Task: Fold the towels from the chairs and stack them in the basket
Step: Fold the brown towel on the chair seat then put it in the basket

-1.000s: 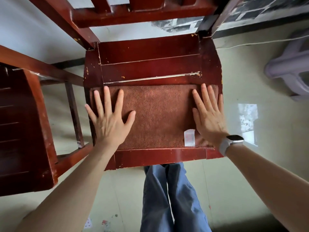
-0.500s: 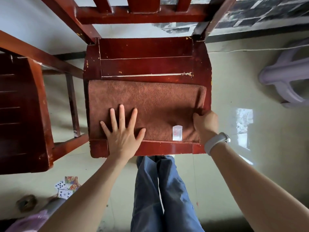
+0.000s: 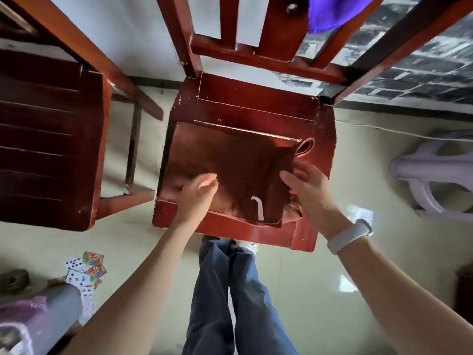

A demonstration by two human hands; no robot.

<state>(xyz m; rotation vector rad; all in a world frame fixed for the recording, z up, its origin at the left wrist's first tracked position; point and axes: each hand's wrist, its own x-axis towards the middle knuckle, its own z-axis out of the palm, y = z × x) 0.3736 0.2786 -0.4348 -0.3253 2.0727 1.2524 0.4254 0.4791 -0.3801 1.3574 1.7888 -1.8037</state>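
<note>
From the head camera, a brown towel [image 3: 230, 170] lies folded on the seat of a red wooden chair [image 3: 258, 103]. The left hand [image 3: 197, 193] rests on its near left part, fingers loosely curled together. The right hand [image 3: 307, 183] pinches the towel's right edge — fingers clamped on the cloth. A purple towel [image 3: 332, 11] hangs over the chair's back.

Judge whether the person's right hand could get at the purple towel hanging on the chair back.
Probably yes: the purple towel hangs uncovered above the seat, nothing blocking it, though the right hand now holds the brown towel.
</note>
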